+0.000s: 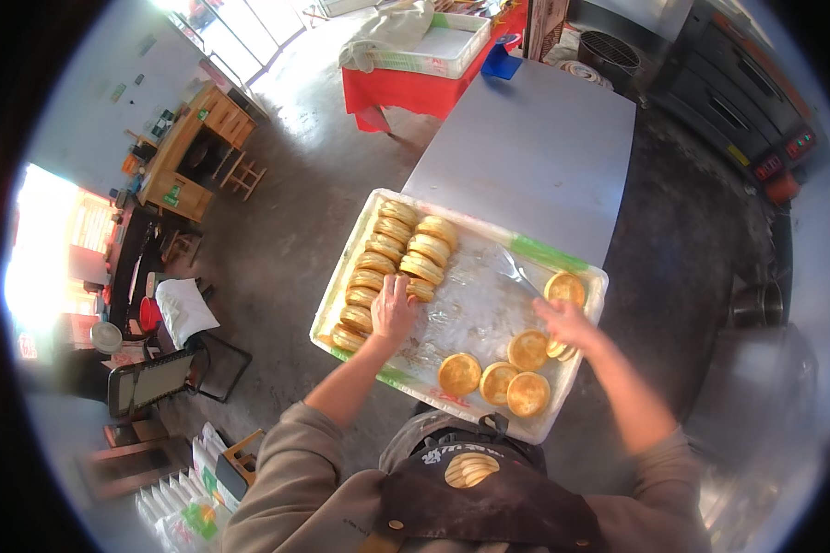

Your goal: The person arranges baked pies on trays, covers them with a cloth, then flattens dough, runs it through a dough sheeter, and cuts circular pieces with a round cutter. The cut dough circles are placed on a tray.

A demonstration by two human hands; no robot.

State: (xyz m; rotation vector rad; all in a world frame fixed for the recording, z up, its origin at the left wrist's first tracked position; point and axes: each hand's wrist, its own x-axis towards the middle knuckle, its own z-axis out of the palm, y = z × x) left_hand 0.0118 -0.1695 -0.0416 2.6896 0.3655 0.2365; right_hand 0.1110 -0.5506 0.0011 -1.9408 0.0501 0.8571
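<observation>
A white foam tray [330, 286] with green patches on its rim holds round golden flat cakes. Two rows of cakes [387, 230] stand on edge along its left side. My left hand [394, 311] is closed on the near end of the second row, its fingers round a flat cake [420, 289]. Over the tray's right side, my right hand [567, 324] grips metal tongs [518, 270], which point away to the upper left. Next to that hand lie flat cakes [527, 350], some partly hidden beneath it. Several more cakes [459, 374] lie flat near the front edge.
The tray adjoins a grey table [535, 138] with a blue object [501, 63] at its far end. Beyond is a red-draped table [378, 92] bearing another tray [452, 46]. A dark oven [729, 101] stands far right; a wooden desk [186, 170] and folding chair [221, 369] stand left.
</observation>
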